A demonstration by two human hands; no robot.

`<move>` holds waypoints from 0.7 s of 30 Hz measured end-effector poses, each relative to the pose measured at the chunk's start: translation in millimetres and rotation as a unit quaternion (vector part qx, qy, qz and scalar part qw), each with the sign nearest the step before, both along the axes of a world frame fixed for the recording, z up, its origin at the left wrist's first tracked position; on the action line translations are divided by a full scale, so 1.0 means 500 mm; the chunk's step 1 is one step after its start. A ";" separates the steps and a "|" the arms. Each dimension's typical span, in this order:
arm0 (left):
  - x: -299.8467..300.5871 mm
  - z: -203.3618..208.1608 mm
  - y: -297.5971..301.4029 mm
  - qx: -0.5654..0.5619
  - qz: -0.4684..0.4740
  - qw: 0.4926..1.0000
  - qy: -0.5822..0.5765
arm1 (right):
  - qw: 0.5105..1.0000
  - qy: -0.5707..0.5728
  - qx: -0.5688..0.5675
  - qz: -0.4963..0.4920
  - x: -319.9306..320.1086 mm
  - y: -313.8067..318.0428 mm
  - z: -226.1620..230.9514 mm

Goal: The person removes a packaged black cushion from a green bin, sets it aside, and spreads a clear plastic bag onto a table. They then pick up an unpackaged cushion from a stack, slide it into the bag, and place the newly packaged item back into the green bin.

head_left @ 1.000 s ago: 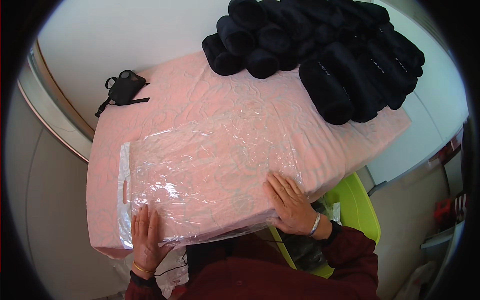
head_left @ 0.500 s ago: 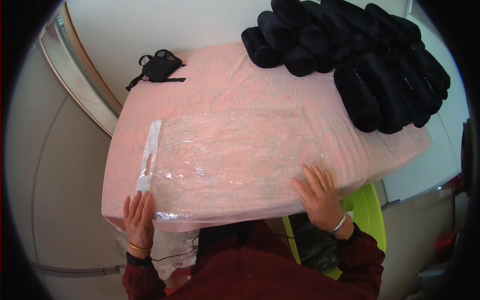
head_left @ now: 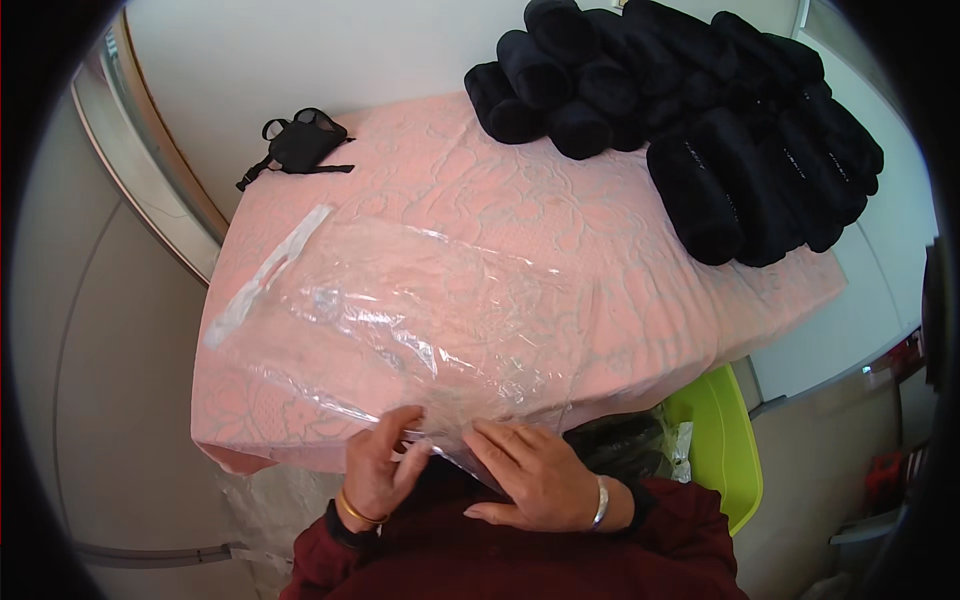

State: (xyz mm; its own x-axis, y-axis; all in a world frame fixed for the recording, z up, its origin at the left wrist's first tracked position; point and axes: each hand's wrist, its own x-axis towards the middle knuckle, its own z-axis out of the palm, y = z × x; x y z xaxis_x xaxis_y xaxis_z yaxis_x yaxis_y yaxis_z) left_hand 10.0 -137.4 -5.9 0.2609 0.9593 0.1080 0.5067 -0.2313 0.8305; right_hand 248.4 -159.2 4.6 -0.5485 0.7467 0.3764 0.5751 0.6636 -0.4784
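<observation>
Head view, from where I stand: a clear, crinkled plastic bag with a white handle strip along one end [head_left: 450, 320] lies across the middle and left of the frame, on a counter draped in pink patterned cloth [head_left: 235, 410]. From the hands, it stretches away toward the upper left. Its long axis runs aslant, the white strip at the far left, the other end toward the centre right. Both hands meet it along the near edge, at lower centre, and the left hand [head_left: 372, 478] is the one closer to the strip.

That hand is bent, its fingers curled over the film's edge and the thumb apart from them; I cannot tell whether it pinches any plastic. The right hand [head_left: 545, 478] reaches in from the lower right, palm down, fingers extended together on the film and thumb spread below, unclenched. Soft black cylindrical cushions [head_left: 695, 200] sit piled at upper right; a bright green plastic tub [head_left: 738, 440] stands below, at lower right.
</observation>
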 end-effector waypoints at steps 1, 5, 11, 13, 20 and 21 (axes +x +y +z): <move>-0.023 0.004 0.010 0.013 -0.030 0.999 -0.036 | 1.000 -0.005 0.020 -0.005 0.020 0.013 0.010; -0.107 0.007 0.035 0.009 -0.083 0.986 -0.143 | 0.996 -0.034 0.076 -0.028 0.062 0.038 0.009; -0.040 0.000 -0.009 -0.024 0.042 0.954 -0.296 | 0.996 -0.049 0.052 -0.047 0.007 0.006 -0.025; -0.028 0.001 -0.010 -0.032 0.039 0.956 -0.289 | 0.997 -0.070 0.003 -0.021 0.006 -0.013 -0.034; -0.119 0.000 0.037 -0.001 0.050 0.975 -0.217 | 0.985 0.021 0.147 -0.092 0.045 0.093 0.002; -0.134 -0.008 0.040 0.010 0.088 0.979 -0.184 | 0.977 0.022 0.180 -0.109 0.046 0.100 -0.001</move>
